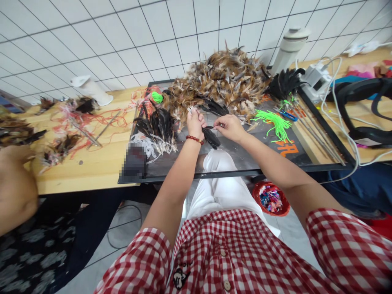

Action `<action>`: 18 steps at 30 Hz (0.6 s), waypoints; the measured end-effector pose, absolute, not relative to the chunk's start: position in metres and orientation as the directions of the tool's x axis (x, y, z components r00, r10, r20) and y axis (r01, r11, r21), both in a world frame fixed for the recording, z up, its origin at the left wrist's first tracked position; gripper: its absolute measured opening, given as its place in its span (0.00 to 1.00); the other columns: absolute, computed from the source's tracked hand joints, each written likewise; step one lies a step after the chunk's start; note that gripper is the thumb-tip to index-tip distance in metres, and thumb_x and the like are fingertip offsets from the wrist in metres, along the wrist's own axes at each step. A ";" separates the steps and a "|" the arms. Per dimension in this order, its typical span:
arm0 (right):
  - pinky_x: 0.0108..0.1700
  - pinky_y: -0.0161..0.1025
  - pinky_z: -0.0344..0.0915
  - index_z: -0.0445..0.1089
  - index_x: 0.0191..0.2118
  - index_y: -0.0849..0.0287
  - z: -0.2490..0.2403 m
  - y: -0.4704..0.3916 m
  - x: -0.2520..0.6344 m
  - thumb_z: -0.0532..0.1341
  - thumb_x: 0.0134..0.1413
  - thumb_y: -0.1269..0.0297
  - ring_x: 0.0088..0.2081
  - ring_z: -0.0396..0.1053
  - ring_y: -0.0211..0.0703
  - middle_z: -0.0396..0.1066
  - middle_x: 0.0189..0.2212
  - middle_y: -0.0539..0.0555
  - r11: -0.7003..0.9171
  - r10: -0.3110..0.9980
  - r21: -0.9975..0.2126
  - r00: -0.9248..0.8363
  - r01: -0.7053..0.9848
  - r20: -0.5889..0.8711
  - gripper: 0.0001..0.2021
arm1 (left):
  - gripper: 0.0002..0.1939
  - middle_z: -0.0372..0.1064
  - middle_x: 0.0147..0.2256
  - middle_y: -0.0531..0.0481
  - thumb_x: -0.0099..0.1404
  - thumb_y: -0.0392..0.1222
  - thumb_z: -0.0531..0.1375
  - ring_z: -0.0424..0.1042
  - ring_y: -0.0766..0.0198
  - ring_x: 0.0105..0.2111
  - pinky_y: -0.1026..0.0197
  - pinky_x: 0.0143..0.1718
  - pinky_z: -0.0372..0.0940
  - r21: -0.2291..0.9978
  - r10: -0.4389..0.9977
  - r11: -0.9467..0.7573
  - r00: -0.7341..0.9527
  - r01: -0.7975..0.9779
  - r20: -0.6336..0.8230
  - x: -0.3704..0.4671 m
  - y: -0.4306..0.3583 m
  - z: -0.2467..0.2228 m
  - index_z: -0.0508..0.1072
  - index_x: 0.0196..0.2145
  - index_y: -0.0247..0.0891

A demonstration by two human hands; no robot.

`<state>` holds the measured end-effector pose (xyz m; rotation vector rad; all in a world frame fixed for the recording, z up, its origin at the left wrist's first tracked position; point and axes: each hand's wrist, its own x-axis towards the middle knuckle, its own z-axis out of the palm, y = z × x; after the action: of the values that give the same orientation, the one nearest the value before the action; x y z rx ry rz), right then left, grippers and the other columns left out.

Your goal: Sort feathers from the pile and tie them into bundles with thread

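My left hand (196, 123), with a red bead bracelet at the wrist, is closed round a bunch of black feathers (211, 138); their pale quill ends stick out above the fist. Close on its right, my right hand (228, 127) pinches a thin dark feather at the bunch. Both hands are over a dark tray-like board (183, 161). Behind them rises a big heap of brown feathers (226, 81). More black feathers (157, 126) lie to the left, beside white strings (143, 145). Bright green strings (275, 122) lie to the right.
Metal rods (318, 132) and a blue tool (288, 116) lie on the right. A white bottle (289, 49), white charger (317, 79) and cables stand behind. A red basket (271, 199) is below the table. Another person's arm (15, 188) is at left, near pink threads (88, 118).
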<state>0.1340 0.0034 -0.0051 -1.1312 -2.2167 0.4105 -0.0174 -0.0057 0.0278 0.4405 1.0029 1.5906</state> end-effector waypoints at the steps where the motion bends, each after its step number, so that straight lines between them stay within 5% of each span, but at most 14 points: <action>1: 0.47 0.43 0.63 0.78 0.39 0.58 -0.002 0.003 0.136 0.63 0.57 0.64 0.40 0.73 0.49 0.79 0.35 0.56 0.585 0.810 -0.479 -0.447 0.654 0.379 0.08 | 0.16 0.48 0.19 0.61 0.76 0.48 0.50 0.45 0.76 0.13 0.72 0.15 0.42 0.792 0.929 0.020 -0.282 -0.610 -0.241 -0.019 -0.006 0.028 0.58 0.30 0.40; 5: 0.51 0.49 0.62 0.75 0.49 0.61 0.007 0.003 0.148 0.60 0.62 0.59 0.49 0.71 0.57 0.76 0.46 0.64 0.453 0.871 -0.311 -0.341 0.836 0.352 0.15 | 0.16 0.49 0.19 0.62 0.76 0.49 0.51 0.44 0.77 0.13 0.73 0.15 0.40 0.797 0.929 0.058 -0.259 -0.602 -0.263 -0.020 -0.006 0.028 0.58 0.31 0.40; 10: 0.48 0.51 0.65 0.74 0.49 0.64 0.006 0.005 0.155 0.62 0.60 0.57 0.49 0.71 0.62 0.74 0.50 0.70 0.255 0.953 -0.207 -0.210 0.945 0.219 0.18 | 0.17 0.49 0.19 0.62 0.75 0.51 0.53 0.44 0.78 0.12 0.73 0.14 0.39 0.807 0.939 0.101 -0.212 -0.582 -0.271 -0.019 -0.007 0.028 0.59 0.31 0.40; 13: 0.46 0.51 0.66 0.76 0.45 0.62 0.002 0.008 0.154 0.61 0.60 0.63 0.46 0.74 0.61 0.76 0.47 0.68 0.267 0.953 -0.247 -0.217 0.931 0.213 0.12 | 0.17 0.48 0.18 0.62 0.75 0.52 0.53 0.44 0.78 0.12 0.73 0.14 0.40 0.816 0.941 0.129 -0.191 -0.564 -0.280 -0.020 -0.007 0.028 0.59 0.31 0.40; 18: 0.50 0.52 0.67 0.77 0.38 0.57 -0.007 0.018 0.160 0.60 0.61 0.59 0.45 0.73 0.57 0.78 0.37 0.61 0.376 0.893 -0.466 -0.179 0.801 0.413 0.10 | 0.19 0.48 0.19 0.63 0.72 0.56 0.56 0.44 0.78 0.13 0.73 0.14 0.41 0.835 0.943 0.147 -0.180 -0.530 -0.280 -0.020 -0.007 0.027 0.60 0.31 0.40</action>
<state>0.1596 0.0181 -0.0072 -1.4544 -2.0070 0.1872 -0.0204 -0.0068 0.0273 0.5180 1.0711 1.4229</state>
